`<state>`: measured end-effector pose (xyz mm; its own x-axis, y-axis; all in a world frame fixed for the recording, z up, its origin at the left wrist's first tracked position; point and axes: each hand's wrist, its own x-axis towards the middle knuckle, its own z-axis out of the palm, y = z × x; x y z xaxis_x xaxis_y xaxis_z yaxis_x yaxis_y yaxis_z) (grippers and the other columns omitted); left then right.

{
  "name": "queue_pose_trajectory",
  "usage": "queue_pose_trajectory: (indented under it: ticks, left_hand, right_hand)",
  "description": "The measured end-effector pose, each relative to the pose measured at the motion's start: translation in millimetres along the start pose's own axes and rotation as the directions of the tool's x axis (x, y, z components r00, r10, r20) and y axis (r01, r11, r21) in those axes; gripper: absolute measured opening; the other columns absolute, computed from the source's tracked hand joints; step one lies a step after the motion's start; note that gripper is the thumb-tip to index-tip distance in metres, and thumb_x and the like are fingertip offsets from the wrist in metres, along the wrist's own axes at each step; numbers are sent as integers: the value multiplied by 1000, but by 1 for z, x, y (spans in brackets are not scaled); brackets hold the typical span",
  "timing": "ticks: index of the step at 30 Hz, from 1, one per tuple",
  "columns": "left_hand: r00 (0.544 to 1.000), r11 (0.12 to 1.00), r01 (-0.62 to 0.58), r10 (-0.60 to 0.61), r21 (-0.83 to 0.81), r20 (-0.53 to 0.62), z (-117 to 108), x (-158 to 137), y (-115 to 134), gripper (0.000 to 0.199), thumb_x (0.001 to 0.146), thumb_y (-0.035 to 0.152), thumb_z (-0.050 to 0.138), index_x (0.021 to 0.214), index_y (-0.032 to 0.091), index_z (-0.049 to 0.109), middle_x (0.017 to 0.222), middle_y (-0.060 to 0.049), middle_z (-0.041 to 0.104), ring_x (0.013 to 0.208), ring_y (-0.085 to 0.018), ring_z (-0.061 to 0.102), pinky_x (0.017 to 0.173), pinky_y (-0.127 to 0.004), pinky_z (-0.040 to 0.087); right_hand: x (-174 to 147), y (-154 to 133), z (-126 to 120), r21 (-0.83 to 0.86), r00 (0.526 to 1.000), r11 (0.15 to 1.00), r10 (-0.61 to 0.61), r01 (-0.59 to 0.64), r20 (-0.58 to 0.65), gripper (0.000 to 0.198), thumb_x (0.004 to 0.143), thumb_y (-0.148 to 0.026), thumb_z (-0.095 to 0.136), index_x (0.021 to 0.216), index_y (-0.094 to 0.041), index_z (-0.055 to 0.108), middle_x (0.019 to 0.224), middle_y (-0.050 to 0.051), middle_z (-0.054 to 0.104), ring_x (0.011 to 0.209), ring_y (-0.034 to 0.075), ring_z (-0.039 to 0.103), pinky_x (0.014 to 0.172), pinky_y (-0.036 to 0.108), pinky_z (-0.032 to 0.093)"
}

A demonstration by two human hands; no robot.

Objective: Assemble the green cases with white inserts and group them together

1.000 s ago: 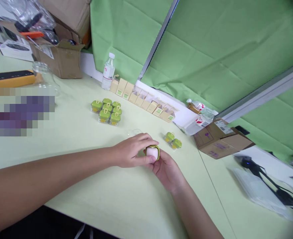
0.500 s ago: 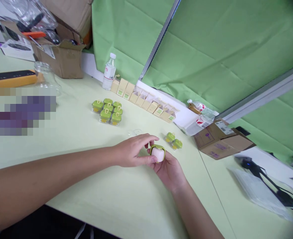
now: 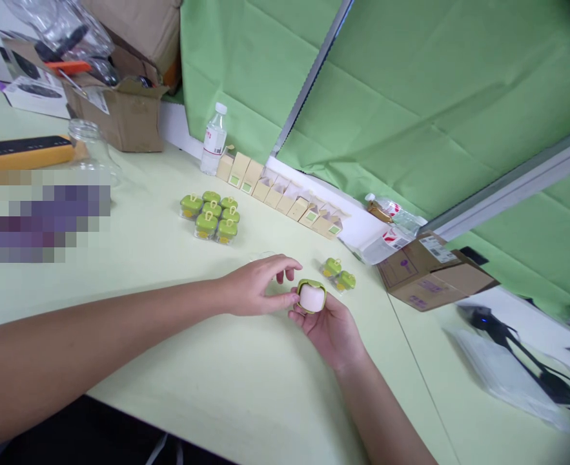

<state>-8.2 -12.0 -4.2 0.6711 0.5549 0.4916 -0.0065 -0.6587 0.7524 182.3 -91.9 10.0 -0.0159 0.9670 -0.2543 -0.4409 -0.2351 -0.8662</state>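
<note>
1. Right hand [image 3: 335, 332]: raised over the table [image 3: 226, 381], palm side partly up, fingers curled around a green lid [image 3: 322, 297]; grip narrow, closed to the lid's width.
2. Green lid: held up between the 2 hands, near the right fingertips. Its inner side faces the camera, showing a white filling [image 3: 312, 299] framed by the green rim.
3. Left hand [image 3: 255, 287]: thumb and index finger spread wide, other fingers loosely bent. Thumb tip lies at the lid's left edge; contact or slight gap, cannot tell. Index fingertip stands clear of the lid.
4. A clear, thin-edged item [image 3: 264, 254] lies just beyond the left hand, partly hidden by it; identity unclear.
5. Beyond the right hand: 2 green-lidded containers [image 3: 346, 280], side by side on the table.
6. Farther off, to the left: a cluster of 7 green-lidded containers [image 3: 206, 223], upright, packed close, yellow visible through the clear lower parts.
7. Behind the cluster: a row of small cartons [image 3: 275, 196] along the back edge; 1 upright water bottle [image 3: 213, 142] at the row's left end.
8. Right of the row: an open cardboard box [image 3: 417, 271].
</note>
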Motion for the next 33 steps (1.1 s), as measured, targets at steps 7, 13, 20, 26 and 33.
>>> queue_pose_trajectory:
  ticks: [7, 13, 20, 26, 33]
  left_hand:
    - [998, 999, -3, 0, -46, -67, 7, -1, 10, 58, 81, 37, 70, 132, 23, 45, 119, -8, 57, 106, -22, 55, 90, -38, 48]
    - [992, 995, 57, -66, -82, -104, 12, 2, 15, 53, 78, 29, 68, 127, 23, 48, 119, -8, 57, 101, -21, 57, 86, -37, 48]
    - [996, 992, 62, -69, -113, -62, 7, 2, 8, 55, 73, 21, 69, 125, 24, 49, 118, -6, 59, 98, -20, 57, 85, -37, 49]
    - [990, 990, 83, -95, -110, -103, 6, 2, 1, 46, 78, 25, 67, 121, 23, 51, 115, -7, 61, 94, -18, 57, 81, -35, 49]
    - [992, 997, 56, -63, -61, -112, 4, 2, 1, 41, 81, 24, 64, 120, 22, 52, 113, -7, 61, 93, -19, 58, 77, -33, 50]
  right_hand:
    - [0, 2, 3, -76, 999, 996, -38, 37, -13, 16, 86, -27, 65, 94, -19, 75, 94, 4, 74, 79, 14, 64, 67, 23, 57]
    - [-1, 6, 5, -116, 998, 992, -60, 56, -27, 12, 85, -24, 65, 91, -19, 74, 86, 2, 71, 75, 13, 61, 67, 22, 55]
    - [-1, 5, 5, -113, 998, 992, -63, 62, -10, 14, 86, -28, 65, 92, -20, 74, 91, 3, 72, 75, 15, 62, 64, 24, 56]
    - [-3, 1, 4, -135, 997, 988, -73, 71, -12, 17, 87, -27, 62, 96, -20, 74, 95, 5, 73, 71, 14, 62, 64, 26, 56]
    - [-3, 1, 5, -127, 996, 989, -82, 76, -36, 18, 85, -27, 63, 96, -19, 74, 96, 5, 73, 71, 14, 61, 63, 26, 56]
